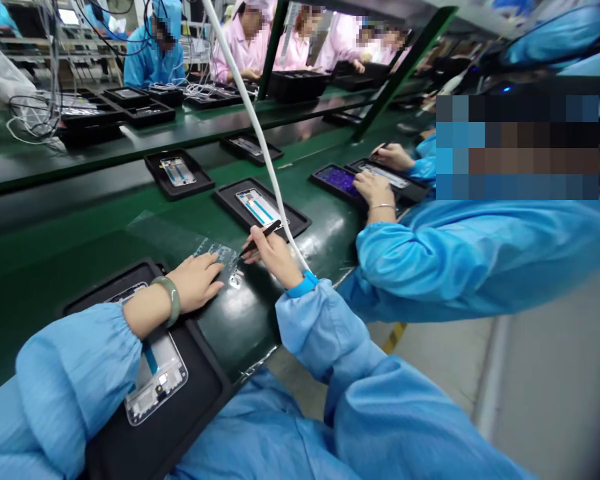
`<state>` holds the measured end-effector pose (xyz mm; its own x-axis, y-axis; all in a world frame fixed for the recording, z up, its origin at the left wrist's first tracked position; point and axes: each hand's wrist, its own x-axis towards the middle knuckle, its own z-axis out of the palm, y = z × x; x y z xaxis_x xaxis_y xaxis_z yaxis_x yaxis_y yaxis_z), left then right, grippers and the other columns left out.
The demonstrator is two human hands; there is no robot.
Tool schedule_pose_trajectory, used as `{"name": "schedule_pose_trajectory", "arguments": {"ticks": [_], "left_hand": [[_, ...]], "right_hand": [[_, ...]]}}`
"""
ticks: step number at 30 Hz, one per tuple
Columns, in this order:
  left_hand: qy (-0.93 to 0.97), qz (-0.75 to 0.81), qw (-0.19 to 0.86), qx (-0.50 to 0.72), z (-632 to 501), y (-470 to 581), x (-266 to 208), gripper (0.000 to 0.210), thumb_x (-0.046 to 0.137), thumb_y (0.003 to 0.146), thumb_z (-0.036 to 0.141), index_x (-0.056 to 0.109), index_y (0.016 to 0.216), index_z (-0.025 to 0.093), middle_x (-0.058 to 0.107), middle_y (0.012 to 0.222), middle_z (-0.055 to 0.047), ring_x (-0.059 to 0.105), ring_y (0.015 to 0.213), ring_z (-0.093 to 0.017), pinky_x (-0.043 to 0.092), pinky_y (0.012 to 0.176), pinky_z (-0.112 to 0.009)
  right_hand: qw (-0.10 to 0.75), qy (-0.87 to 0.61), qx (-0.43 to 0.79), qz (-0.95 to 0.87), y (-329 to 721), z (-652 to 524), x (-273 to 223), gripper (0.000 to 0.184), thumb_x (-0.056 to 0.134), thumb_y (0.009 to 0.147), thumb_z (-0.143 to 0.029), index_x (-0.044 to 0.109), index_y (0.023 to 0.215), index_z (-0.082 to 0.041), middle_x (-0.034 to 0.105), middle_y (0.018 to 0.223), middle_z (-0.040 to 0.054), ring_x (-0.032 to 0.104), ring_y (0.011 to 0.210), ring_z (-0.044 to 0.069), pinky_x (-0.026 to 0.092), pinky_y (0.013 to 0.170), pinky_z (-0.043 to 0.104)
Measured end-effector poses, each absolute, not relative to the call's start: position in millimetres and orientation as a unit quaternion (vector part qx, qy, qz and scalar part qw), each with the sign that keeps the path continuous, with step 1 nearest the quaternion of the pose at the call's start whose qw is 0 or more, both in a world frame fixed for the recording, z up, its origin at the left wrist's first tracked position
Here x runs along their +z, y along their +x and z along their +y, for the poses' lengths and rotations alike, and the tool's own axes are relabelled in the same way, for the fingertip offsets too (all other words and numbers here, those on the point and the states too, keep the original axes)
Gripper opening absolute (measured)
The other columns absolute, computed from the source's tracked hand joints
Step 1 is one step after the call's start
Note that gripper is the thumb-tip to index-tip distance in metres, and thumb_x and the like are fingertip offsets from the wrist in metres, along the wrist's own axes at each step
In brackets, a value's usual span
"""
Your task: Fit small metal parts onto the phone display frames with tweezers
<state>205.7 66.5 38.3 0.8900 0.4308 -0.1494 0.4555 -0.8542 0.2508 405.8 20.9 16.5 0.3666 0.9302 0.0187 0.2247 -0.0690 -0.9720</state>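
My left hand (195,281), with a green bangle at its wrist, lies flat with fingers stretched over a clear plastic sheet (215,250) bearing small parts. In my right hand (273,255) is a pair of black tweezers (263,239), pinched between thumb and fingers, its tip down at the sheet's right edge. Just below that tip a small whitish piece (236,279) shows on the green bench. Under my left forearm rests a black tray (195,400) holding a phone frame (163,373) with a blue strip; my sleeve hides part of both.
Beyond my hands, black trays (300,223) with phone frames lie on the green bench (245,320). A white cable (245,93) hangs down near my right hand. At right, a co-worker's hands (377,190) work over a purple-lined tray (333,179). Green posts (405,70) stand behind.
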Motion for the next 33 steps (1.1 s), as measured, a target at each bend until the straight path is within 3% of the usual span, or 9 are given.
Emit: {"name": "schedule_pose_trajectory", "arguments": {"ticks": [4,10,14,19,22,26,29,33], "left_hand": [[0.962,0.226,0.144,-0.057,69,208,27,0.045,0.034,0.091,0.032,0.045,0.130,0.012,0.038,0.143,-0.015,0.033,0.133,-0.029,0.029,0.106,-0.053],[0.963,0.226,0.139,-0.055,67,207,27,0.046,0.035,0.091,0.036,0.045,0.131,0.015,0.040,0.143,-0.015,0.034,0.132,-0.029,0.029,0.105,-0.053],[0.967,0.218,0.124,-0.047,64,210,26,0.047,0.039,0.089,0.032,0.041,0.135,0.024,0.041,0.140,-0.014,0.035,0.131,-0.033,0.029,0.103,-0.058],[0.969,0.212,0.118,-0.046,59,215,22,0.049,0.050,0.083,0.025,0.046,0.131,0.032,0.041,0.139,-0.014,0.033,0.129,-0.039,0.029,0.097,-0.066],[0.967,0.216,0.131,-0.031,58,217,23,0.049,0.054,0.080,0.022,0.049,0.128,0.032,0.043,0.137,-0.013,0.035,0.128,-0.039,0.029,0.097,-0.066],[0.955,0.243,0.167,0.037,62,202,43,0.046,0.054,0.081,0.025,0.048,0.126,0.024,0.048,0.131,-0.012,0.044,0.123,-0.029,0.034,0.101,-0.052],[0.923,0.307,0.204,0.111,61,171,67,0.035,0.044,0.087,0.033,0.051,0.117,0.016,0.059,0.111,-0.011,0.057,0.101,-0.021,0.047,0.088,-0.037],[0.777,0.388,0.422,0.262,42,126,88,0.027,0.050,0.082,0.042,0.058,0.092,0.019,0.063,0.086,-0.004,0.059,0.078,-0.016,0.049,0.071,-0.028]], "right_hand": [[0.535,-0.643,0.332,-0.436,407,20,2,0.035,0.061,0.074,-0.051,0.050,0.083,-0.019,0.060,0.070,-0.0003,0.066,0.060,0.014,0.057,0.053,0.026],[0.488,-0.678,0.324,-0.445,408,17,-2,0.025,0.058,0.079,-0.043,0.051,0.085,-0.019,0.061,0.065,-0.0013,0.065,0.053,0.013,0.056,0.048,0.024],[0.450,-0.688,0.313,-0.476,409,15,-3,0.023,0.058,0.079,-0.040,0.053,0.087,-0.019,0.062,0.062,-0.0012,0.064,0.048,0.013,0.055,0.046,0.023],[0.438,-0.666,0.382,-0.469,406,20,9,0.020,0.062,0.074,-0.031,0.056,0.087,-0.018,0.062,0.057,-0.0015,0.063,0.044,0.014,0.054,0.041,0.023],[0.491,-0.613,0.451,-0.423,396,29,30,0.022,0.066,0.072,-0.031,0.056,0.085,-0.017,0.062,0.055,-0.0016,0.060,0.041,0.012,0.052,0.039,0.021],[0.596,-0.516,0.479,-0.386,368,38,63,0.028,0.068,0.071,-0.038,0.055,0.086,-0.018,0.064,0.059,-0.0023,0.059,0.042,0.008,0.051,0.042,0.017],[0.613,-0.472,0.494,-0.397,338,39,78,0.031,0.068,0.071,-0.042,0.056,0.089,-0.019,0.064,0.061,-0.0033,0.058,0.042,0.008,0.050,0.040,0.016],[0.597,-0.422,0.535,-0.424,295,41,86,0.031,0.067,0.072,-0.042,0.057,0.093,-0.021,0.065,0.063,-0.0037,0.059,0.043,0.008,0.051,0.041,0.017]]}}
